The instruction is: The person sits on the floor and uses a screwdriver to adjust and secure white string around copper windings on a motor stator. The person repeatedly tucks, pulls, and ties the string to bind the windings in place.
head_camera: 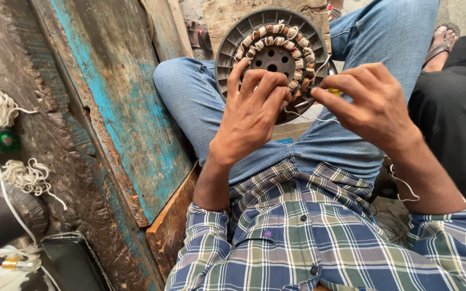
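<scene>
Worn turquoise bench (125, 108) alongside; left hand (252, 116) steadies the lap-propped fan stator (273, 54), fingers curled on it, while right hand (370, 105) pinches winding wire (306, 116) taut.

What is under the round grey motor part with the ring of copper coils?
The round grey motor part rests upright between blue-jeaned knees, against a wooden block. The left hand hides its lower edge, so its support cannot be seen.

Likely repair workshop: worn workbench (109, 108), wound stator (273, 51).
</scene>
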### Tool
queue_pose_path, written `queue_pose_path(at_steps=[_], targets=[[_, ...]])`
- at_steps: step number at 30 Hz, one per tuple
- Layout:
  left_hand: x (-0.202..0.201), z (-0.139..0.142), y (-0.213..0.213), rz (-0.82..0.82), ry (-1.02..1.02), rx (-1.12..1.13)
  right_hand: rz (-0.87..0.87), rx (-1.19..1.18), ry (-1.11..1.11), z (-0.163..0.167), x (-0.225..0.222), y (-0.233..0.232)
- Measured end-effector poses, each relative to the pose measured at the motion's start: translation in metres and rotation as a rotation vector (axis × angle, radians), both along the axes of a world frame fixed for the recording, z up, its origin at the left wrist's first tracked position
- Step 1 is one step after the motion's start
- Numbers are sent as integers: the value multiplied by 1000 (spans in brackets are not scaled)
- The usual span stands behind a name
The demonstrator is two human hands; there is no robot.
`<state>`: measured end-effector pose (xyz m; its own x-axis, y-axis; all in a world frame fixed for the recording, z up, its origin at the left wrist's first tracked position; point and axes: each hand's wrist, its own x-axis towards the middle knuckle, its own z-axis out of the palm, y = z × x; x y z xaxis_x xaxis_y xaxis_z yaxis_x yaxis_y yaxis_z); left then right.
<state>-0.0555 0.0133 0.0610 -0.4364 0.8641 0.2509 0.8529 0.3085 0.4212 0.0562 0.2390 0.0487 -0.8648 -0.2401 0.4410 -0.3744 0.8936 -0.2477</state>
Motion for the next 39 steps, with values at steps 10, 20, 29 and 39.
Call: queue_pose_path(at_steps=[10, 20, 29, 39], targets=[[0, -2, -14, 162, -157, 388, -154, -651, -237, -9, 7, -37], [8, -16, -19, 255, -129, 314, -132, -344, -295, 19, -13, -49], [11, -24, -20, 220, -167, 280, -195, -271, -232, -2, -5, -58], [12, -29, -22, 244, -140, 252, -231, -491, -111, -13, 10, -55]])
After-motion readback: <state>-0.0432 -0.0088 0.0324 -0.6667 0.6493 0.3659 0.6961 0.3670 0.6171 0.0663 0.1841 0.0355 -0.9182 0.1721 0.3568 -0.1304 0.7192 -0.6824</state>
